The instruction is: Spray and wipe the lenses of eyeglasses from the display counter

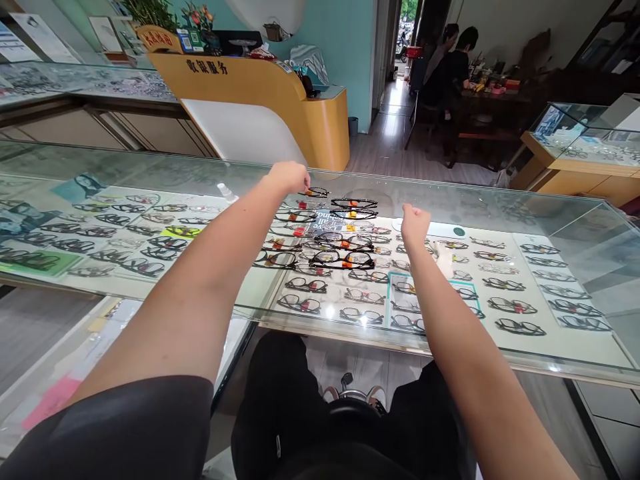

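Note:
My left hand (290,177) reaches over the far part of the glass counter, its fingers pinched at the left end of a pair of dark eyeglasses (317,193). To the right, my right hand (415,224) is held closed above the glass; whatever its fingers hold, if anything, is hidden. Between and in front of the hands, several black eyeglass frames lie on the counter top in two columns. The right column includes a black pair with an orange tag (343,261); in the left column is another black pair (276,261), partly behind my left forearm.
Under the glass top of the display counter (450,183), many more eyeglasses lie in rows. A small clear bottle (227,193) lies left of my left forearm. Beyond stands a yellow cashier desk (327,127). Two people (453,63) sit at a table at the back right.

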Action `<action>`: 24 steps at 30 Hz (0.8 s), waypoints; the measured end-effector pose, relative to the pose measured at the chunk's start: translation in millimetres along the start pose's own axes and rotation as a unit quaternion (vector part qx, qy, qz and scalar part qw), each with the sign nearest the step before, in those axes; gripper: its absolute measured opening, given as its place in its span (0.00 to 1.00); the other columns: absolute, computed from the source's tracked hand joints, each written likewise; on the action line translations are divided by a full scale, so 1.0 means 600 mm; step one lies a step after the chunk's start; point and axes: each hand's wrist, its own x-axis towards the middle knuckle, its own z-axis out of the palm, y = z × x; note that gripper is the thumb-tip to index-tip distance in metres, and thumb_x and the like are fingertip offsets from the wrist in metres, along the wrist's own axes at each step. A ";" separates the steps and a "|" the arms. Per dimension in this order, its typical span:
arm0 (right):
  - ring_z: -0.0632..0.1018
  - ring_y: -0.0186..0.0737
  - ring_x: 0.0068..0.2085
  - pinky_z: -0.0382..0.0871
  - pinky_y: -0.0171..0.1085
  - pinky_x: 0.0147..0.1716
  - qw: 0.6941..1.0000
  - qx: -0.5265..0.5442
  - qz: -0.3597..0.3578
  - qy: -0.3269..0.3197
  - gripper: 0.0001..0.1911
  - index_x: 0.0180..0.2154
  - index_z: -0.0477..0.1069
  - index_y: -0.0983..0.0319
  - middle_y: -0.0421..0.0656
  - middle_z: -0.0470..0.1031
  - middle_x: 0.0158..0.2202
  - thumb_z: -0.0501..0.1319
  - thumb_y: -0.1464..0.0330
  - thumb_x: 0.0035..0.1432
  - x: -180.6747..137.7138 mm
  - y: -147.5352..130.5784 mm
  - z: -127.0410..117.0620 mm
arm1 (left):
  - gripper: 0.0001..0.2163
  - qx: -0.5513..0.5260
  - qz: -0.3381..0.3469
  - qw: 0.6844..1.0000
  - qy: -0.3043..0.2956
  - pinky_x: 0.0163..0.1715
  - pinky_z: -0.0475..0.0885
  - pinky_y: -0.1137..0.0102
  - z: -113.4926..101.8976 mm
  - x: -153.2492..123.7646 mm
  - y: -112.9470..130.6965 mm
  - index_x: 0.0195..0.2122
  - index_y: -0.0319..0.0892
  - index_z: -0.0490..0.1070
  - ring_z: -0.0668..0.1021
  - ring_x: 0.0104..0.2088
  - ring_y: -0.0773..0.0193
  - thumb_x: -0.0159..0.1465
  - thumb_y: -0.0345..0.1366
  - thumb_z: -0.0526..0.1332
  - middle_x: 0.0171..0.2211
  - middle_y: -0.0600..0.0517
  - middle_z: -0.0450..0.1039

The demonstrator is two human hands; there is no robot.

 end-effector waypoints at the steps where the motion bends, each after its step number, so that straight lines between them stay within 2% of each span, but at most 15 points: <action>1: 0.48 0.35 0.30 0.44 0.41 0.26 1.000 0.001 0.003 0.001 0.22 0.27 0.47 0.53 0.33 0.42 0.25 0.59 0.65 0.67 -0.001 0.000 0.000 | 0.18 -0.003 0.001 1.000 0.002 0.56 0.75 0.59 0.003 0.003 0.000 0.45 0.46 0.90 0.84 0.56 0.40 0.60 0.50 0.73 0.50 0.38 0.88; 7: 0.48 0.35 0.29 0.43 0.41 0.26 1.000 0.009 0.011 -0.005 0.23 0.26 0.47 0.53 0.33 0.42 0.24 0.60 0.65 0.66 0.000 -0.001 -0.001 | 0.20 -0.002 0.005 1.000 0.004 0.58 0.74 0.57 0.017 0.003 0.003 0.45 0.45 0.90 0.84 0.58 0.39 0.59 0.51 0.73 0.51 0.35 0.88; 11: 0.48 0.35 0.29 0.43 0.42 0.27 1.000 0.017 0.012 -0.013 0.23 0.26 0.47 0.53 0.32 0.42 0.24 0.61 0.65 0.65 0.002 -0.001 -0.001 | 0.24 0.022 -0.003 1.000 0.009 0.60 0.74 0.54 0.006 -0.018 0.018 0.56 0.42 0.88 0.83 0.61 0.35 0.62 0.47 0.70 0.59 0.31 0.85; 14: 0.48 0.35 0.29 0.42 0.42 0.28 1.000 0.025 0.009 -0.015 0.23 0.26 0.47 0.53 0.32 0.42 0.24 0.61 0.66 0.66 0.004 -0.001 -0.001 | 0.26 0.026 0.021 0.998 0.048 0.62 0.74 0.53 -0.010 -0.057 0.042 0.65 0.41 0.84 0.82 0.63 0.36 0.67 0.44 0.66 0.61 0.32 0.84; 16: 0.47 0.35 0.29 0.42 0.42 0.28 0.999 0.031 0.005 -0.018 0.23 0.26 0.47 0.53 0.32 0.42 0.24 0.61 0.66 0.67 0.005 0.000 0.000 | 0.25 0.002 0.075 0.994 0.082 0.60 0.74 0.56 -0.018 -0.100 0.063 0.65 0.42 0.83 0.83 0.62 0.40 0.70 0.43 0.62 0.59 0.36 0.85; 18: 0.47 0.35 0.30 0.42 0.42 0.28 0.999 0.035 0.001 -0.019 0.24 0.26 0.47 0.53 0.32 0.42 0.25 0.61 0.66 0.67 0.006 0.000 0.000 | 0.21 -0.038 0.148 0.983 0.100 0.58 0.74 0.58 -0.020 -0.155 0.086 0.59 0.44 0.85 0.83 0.58 0.45 0.72 0.45 0.60 0.56 0.40 0.85; 20: 0.47 0.35 0.30 0.41 0.42 0.29 0.999 0.037 0.001 -0.019 0.24 0.26 0.47 0.53 0.32 0.42 0.25 0.61 0.68 0.67 0.007 0.001 0.001 | 0.19 -0.071 0.235 0.965 0.092 0.58 0.74 0.59 -0.018 -0.214 0.108 0.52 0.45 0.86 0.82 0.58 0.46 0.72 0.48 0.60 0.56 0.42 0.84; 22: 0.47 0.34 0.29 0.41 0.42 0.29 0.999 0.037 0.001 -0.020 0.24 0.26 0.47 0.53 0.32 0.42 0.25 0.61 0.69 0.67 0.006 0.000 0.001 | 0.19 -0.076 0.315 0.944 0.059 0.62 0.73 0.57 -0.013 -0.265 0.126 0.47 0.46 0.86 0.81 0.59 0.46 0.72 0.52 0.62 0.56 0.43 0.85; 24: 0.47 0.35 0.29 0.41 0.42 0.29 0.999 0.035 0.002 -0.021 0.24 0.26 0.47 0.54 0.32 0.42 0.25 0.61 0.68 0.67 0.005 0.000 0.001 | 0.19 -0.069 0.354 0.932 0.044 0.66 0.72 0.55 -0.009 -0.297 0.138 0.45 0.46 0.86 0.81 0.61 0.46 0.72 0.54 0.62 0.57 0.44 0.85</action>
